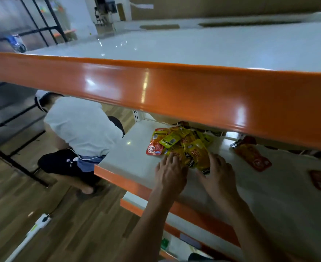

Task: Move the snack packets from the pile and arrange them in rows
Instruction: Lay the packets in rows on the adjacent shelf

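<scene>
Pile (182,148) at frame centre, directly beyond both hands; left hand (170,173) and right hand (217,173) equally near, fingers spread on its near edge.

Lighting is dim and uneven. Overhead lamps throw bright glare streaks on the orange shelf edge (156,95) above the hands and pinpoint reflections on the white top surface (174,46) beyond it. That upper shelf shades the lower shelf (133,148). Wide-angle distortion bows straight edges. Motion blur softens the far background and the frame's right margin.
</scene>
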A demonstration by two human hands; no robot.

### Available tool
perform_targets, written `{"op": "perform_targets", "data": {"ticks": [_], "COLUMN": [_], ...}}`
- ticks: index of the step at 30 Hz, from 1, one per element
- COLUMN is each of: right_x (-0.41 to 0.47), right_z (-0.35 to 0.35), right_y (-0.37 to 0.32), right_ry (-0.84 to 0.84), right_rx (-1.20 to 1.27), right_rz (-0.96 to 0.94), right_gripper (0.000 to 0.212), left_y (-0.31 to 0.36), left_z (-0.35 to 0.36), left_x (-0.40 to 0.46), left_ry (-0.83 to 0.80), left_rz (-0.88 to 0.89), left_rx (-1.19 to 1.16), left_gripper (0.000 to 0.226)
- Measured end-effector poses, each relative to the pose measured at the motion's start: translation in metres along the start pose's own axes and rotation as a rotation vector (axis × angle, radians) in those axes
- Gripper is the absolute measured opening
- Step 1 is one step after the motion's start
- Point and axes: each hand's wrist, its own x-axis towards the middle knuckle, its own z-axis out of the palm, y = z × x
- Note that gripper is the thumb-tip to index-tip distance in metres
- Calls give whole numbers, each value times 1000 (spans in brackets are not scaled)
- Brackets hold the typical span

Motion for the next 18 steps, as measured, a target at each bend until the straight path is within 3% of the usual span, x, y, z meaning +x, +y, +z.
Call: {"op": "perform_targets", "data": {"ticks": [3,6,11,18], "right_x": [5,1,-4,-17], "right_z": [9,16,13,2], "right_y": [-1,-2,-3,3], "right_ry": [-51,-134,-55,85], "right_rx": [-92,-193,-143,-104], "right_rz": [-32,-62,-23,26], "right_gripper": [82,75,58,32], "left_y": [-5,-7,-10,-15], "left_z": [2,-1,-10,-8], "left_x": [9,11,11,7], "left_ry": [-4,-55,-52,2], "left_rz": [25,25,54,-18], "left_rx": [4,2,87,-4], "left_gripper": [48,48,48,41]}}
